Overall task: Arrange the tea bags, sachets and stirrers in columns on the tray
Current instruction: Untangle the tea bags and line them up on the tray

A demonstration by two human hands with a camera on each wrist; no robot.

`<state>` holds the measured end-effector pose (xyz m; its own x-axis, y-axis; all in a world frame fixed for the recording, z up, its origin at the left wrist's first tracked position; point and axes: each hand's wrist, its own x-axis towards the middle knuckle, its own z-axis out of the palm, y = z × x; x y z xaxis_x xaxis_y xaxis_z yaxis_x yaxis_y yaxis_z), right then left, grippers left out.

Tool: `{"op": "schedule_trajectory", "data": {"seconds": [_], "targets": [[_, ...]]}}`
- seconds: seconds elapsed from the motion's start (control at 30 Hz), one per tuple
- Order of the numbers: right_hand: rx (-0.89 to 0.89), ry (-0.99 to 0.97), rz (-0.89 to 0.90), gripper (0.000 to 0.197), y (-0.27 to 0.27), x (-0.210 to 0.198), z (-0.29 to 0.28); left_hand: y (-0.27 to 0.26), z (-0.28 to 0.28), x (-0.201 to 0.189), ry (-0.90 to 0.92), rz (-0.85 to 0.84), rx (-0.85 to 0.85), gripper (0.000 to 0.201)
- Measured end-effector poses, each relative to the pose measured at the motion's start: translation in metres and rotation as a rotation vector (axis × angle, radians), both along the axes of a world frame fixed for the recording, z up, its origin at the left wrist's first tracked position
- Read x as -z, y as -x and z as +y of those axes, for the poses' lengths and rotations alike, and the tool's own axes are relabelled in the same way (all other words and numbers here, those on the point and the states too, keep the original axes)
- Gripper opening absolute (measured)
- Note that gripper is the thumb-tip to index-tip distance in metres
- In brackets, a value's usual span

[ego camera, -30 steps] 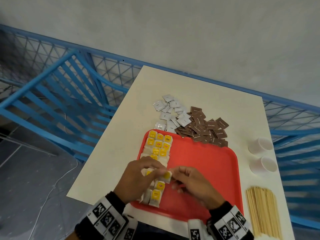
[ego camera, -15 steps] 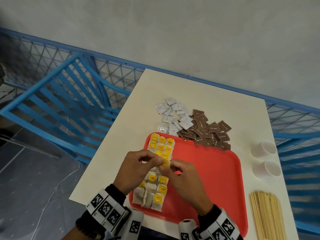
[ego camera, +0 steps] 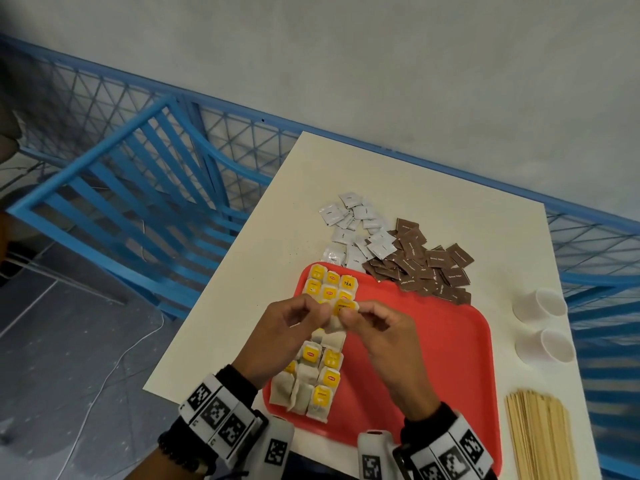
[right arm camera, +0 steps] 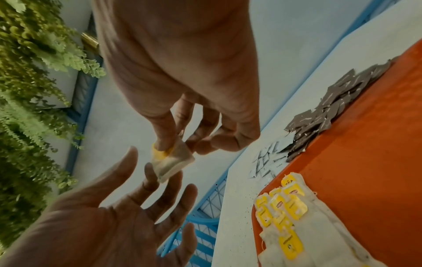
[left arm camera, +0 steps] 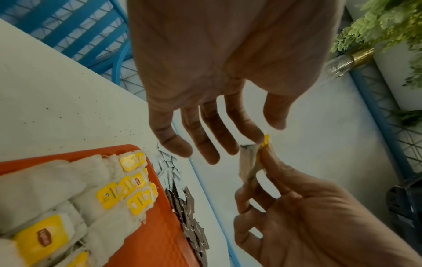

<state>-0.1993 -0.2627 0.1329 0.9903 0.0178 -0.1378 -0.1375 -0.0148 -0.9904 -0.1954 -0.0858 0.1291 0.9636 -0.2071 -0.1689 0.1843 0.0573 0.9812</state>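
Note:
A red tray point(ego camera: 415, 358) lies on the table with yellow-tagged tea bags point(ego camera: 322, 372) in columns along its left side. Both hands hover above those columns. My right hand point(ego camera: 349, 315) pinches one tea bag point(ego camera: 341, 315) between thumb and fingers; the same tea bag point(right arm camera: 173, 162) shows in the right wrist view. My left hand point(ego camera: 320, 310) has straight, spread fingers point(left arm camera: 205, 126), and its fingertips touch the bag point(left arm camera: 250, 162). Beyond the tray's far edge are piles of white sachets point(ego camera: 356, 230) and brown sachets point(ego camera: 422, 268). Wooden stirrers point(ego camera: 540, 441) lie right of the tray.
Two white paper cups point(ego camera: 540, 304) lie on their sides right of the tray. A blue chair point(ego camera: 138, 202) stands left of the table point(ego camera: 381, 174), and a blue mesh railing runs behind it. The tray's right half is bare red surface.
Both hands have lifted with the tea bag from low over the middle of the columns to higher, nearer the far rows. The left fingers have straightened.

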Motion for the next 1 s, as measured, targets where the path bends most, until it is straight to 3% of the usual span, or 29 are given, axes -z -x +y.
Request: {"op": "schedule_trajectory", "data": {"seconds": [0.13, 0.27, 0.5, 0.6, 0.7, 0.83, 1.0], "targets": [[0.002, -0.028, 0.028, 0.004, -0.003, -0.002, 0.006, -0.002, 0.006, 0.004, 0.0, 0.014, 0.009, 0.024], [-0.073, 0.021, 0.072, 0.006, -0.011, 0.0, 0.011, -0.006, 0.011, 0.011, -0.101, 0.014, 0.004, 0.008], [-0.187, 0.519, 0.247, 0.012, -0.019, 0.068, 0.012, 0.009, 0.042, 0.064, -0.572, 0.098, -0.043, 0.01], [-0.245, 0.537, 0.306, 0.013, -0.016, 0.088, 0.02, 0.019, 0.05, 0.081, -0.643, 0.142, -0.013, 0.014], [-0.295, 0.63, 0.278, 0.015, -0.017, 0.097, 0.028, 0.023, 0.052, 0.086, -0.634, 0.147, -0.021, 0.012], [-0.282, 0.894, 0.157, 0.029, -0.016, 0.101, 0.033, 0.021, 0.044, 0.089, -0.672, 0.091, 0.04, 0.006], [-0.389, 1.008, 0.129, 0.029, -0.015, 0.102, 0.035, 0.014, 0.032, 0.098, -0.738, 0.084, 0.076, 0.007]]}}
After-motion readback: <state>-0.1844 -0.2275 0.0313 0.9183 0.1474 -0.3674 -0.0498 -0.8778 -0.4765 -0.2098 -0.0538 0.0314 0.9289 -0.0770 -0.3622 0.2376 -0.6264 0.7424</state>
